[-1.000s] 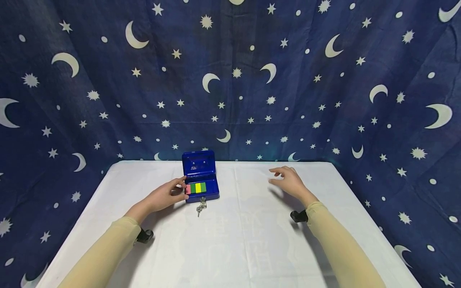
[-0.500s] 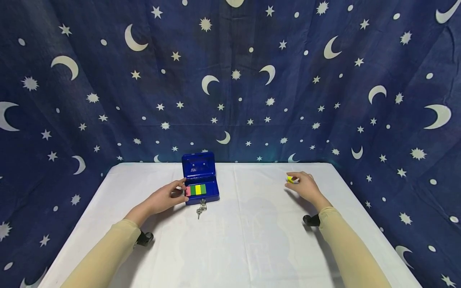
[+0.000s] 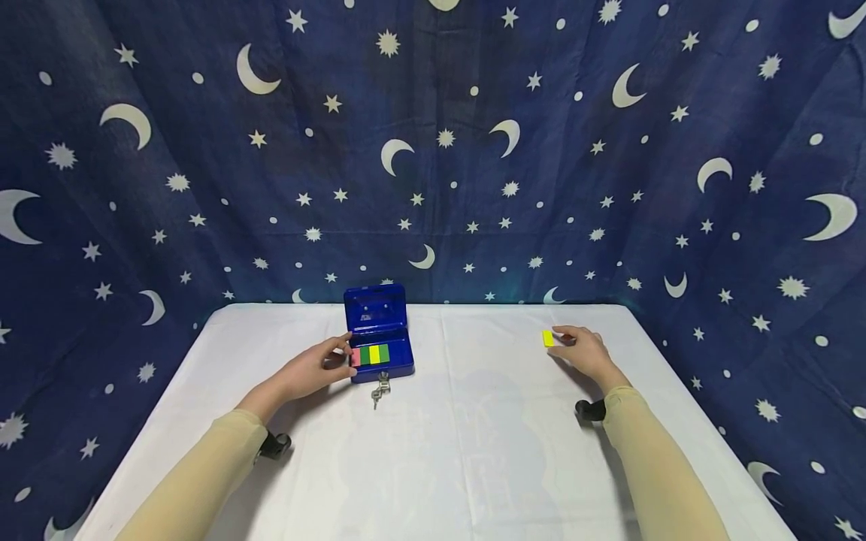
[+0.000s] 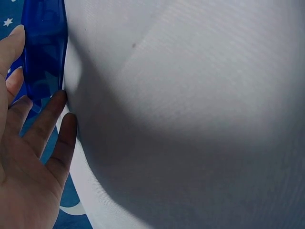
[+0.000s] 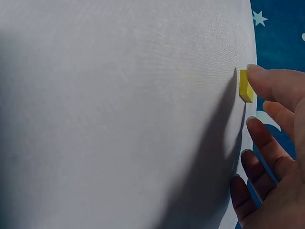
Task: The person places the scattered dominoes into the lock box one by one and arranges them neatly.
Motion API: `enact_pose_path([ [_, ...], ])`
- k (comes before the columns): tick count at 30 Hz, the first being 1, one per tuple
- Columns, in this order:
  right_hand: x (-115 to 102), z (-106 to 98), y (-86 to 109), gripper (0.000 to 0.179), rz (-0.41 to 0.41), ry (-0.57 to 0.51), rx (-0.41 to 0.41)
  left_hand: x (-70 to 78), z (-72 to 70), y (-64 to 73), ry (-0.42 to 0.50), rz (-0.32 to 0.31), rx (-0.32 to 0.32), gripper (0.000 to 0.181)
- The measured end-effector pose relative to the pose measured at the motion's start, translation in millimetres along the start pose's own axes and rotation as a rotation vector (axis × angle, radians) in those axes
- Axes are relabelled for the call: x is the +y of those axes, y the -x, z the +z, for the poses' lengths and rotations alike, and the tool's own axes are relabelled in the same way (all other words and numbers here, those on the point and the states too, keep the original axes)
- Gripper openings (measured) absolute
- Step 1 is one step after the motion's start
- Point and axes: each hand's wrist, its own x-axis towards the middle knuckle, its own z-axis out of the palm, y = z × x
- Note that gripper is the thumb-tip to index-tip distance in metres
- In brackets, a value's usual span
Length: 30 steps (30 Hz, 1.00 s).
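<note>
An open blue metal cash box [image 3: 399, 355] stands at the back of the table, its lid [image 3: 375, 308] raised. Several pink, green and yellow blocks [image 3: 370, 354] lie in a row inside it. My left hand [image 3: 310, 368] is at the box's left side, index fingertip by the back and thumb at the front corner. Its fingers are extended in the left wrist view. Far to the right, my right hand [image 3: 587, 355] has a small yellow block [image 3: 548, 338] at its thumb and index fingertips, pinched between them. The other fingers of that hand [image 5: 271, 176] are spread loosely.
Small keys [image 3: 377, 395] hang from the lock at the box's front. A white cloth [image 3: 460, 451] covers the table. Behind it hangs a dark blue curtain [image 3: 460, 173] with moons and stars. A black wrist camera [image 3: 590, 410] sits under the right wrist.
My right hand has moved right, and the yellow block has come into view at its fingertips. The block now shows a plain yellow face. The left hand and box have stayed put.
</note>
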Motion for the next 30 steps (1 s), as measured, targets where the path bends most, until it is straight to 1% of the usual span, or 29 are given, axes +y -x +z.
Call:
enact_pose_path([
  [6,0.5,0.8,-5.1,0.065,0.025,0.024,-0.013,1.4,-0.7,-0.4,0.004,-0.001,0.001,0.044],
  [17,-1.2,3.6,-9.5,0.066,0.069,0.081,-0.026,0.3,0.0,-0.7,0.009,0.006,0.006,0.04],
  [18,-1.1,3.6,-9.4,0.067,0.068,0.087,-0.028,0.1,0.3,-0.6,0.015,0.0,0.005,0.039],
  [24,-0.4,4.1,-9.8,0.065,0.068,0.097,-0.027,-0.6,0.8,0.2,0.012,0.022,0.003,0.037],
  [30,2.3,4.7,-9.5,0.063,0.054,0.077,-0.015,1.5,-0.1,0.5,0.0,0.015,0.004,0.038],
])
